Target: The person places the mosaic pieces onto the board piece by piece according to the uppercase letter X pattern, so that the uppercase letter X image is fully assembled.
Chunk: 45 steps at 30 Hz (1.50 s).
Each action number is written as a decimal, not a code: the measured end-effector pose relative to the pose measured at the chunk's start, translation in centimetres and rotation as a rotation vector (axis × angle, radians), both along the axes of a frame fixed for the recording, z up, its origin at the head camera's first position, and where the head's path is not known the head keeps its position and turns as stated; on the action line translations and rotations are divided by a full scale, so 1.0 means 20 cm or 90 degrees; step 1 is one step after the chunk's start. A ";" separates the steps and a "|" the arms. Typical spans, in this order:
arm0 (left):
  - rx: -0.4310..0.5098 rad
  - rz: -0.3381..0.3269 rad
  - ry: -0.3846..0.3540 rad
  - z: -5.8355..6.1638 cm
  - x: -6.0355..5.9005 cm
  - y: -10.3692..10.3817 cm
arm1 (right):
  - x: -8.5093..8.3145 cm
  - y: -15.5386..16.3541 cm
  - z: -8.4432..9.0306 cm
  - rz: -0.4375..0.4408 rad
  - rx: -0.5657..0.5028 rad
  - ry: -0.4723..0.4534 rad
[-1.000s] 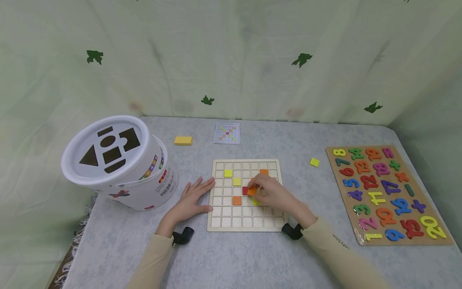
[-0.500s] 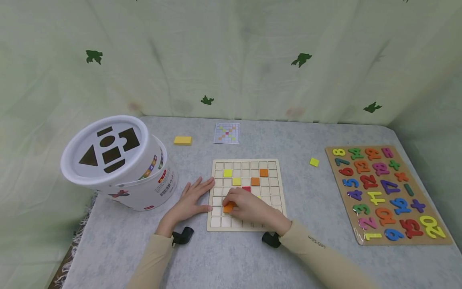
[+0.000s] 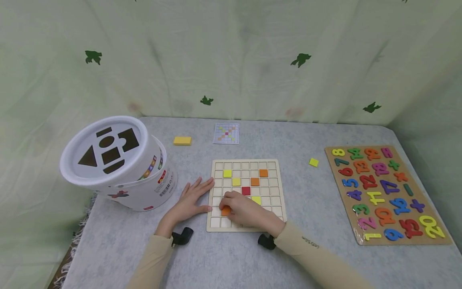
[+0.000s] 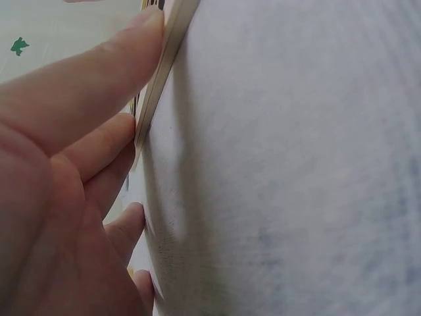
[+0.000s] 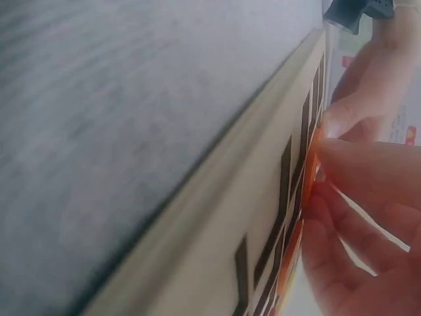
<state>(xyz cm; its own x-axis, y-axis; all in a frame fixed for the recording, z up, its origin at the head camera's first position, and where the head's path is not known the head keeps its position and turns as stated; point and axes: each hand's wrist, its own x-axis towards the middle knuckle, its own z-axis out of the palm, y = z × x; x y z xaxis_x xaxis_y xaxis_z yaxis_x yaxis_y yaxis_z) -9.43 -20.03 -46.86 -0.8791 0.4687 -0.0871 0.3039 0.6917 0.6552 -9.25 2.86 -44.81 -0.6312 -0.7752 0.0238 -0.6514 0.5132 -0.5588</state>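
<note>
A wooden grid board [image 3: 278, 176] lies on the grey table, with yellow, orange and red square tiles set in some cells. My right hand [image 3: 242, 208] pinches an orange tile [image 3: 225, 210] over a cell near the board's lower left; the tile's edge [image 5: 310, 168] shows against my fingertips in the right wrist view. My left hand [image 3: 190, 202] lies flat on the table, fingers straight, touching the board's left edge [image 4: 161, 85].
A white shape-sorter bucket [image 3: 115, 162] leans at the left. A yellow block [image 3: 182, 141] and a pattern card [image 3: 227, 133] lie behind the board. A loose yellow tile [image 3: 313, 162] sits to the right, near a number puzzle board [image 3: 388, 192].
My right hand left one orange tile in the board's upper middle, then carried another orange tile from the centre down to the lower left. The left hand stayed put.
</note>
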 end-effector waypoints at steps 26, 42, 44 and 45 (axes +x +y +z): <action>0.000 0.000 -0.009 -0.01 0.00 0.00 | -0.40 1.00 -0.02 -0.463 -0.143 -0.041; 0.002 0.006 -0.014 0.00 0.00 0.00 | -0.47 1.08 -0.06 -0.471 -0.046 -0.001; 0.000 0.007 -0.014 0.00 0.00 0.00 | -0.47 1.08 -0.07 -0.460 -0.046 0.013; 0.001 0.008 -0.015 0.00 0.00 0.00 | -0.47 1.08 -0.07 -0.456 -0.046 0.018</action>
<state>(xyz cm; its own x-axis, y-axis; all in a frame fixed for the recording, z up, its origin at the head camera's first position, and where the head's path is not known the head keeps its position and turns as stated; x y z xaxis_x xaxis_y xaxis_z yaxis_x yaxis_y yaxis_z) -9.35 -20.00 -46.77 -0.8823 0.4584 -0.1072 0.2803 0.6945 0.6626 -18.73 24.48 -46.21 -0.9825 -0.1667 0.0835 -0.1833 0.7822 -0.5955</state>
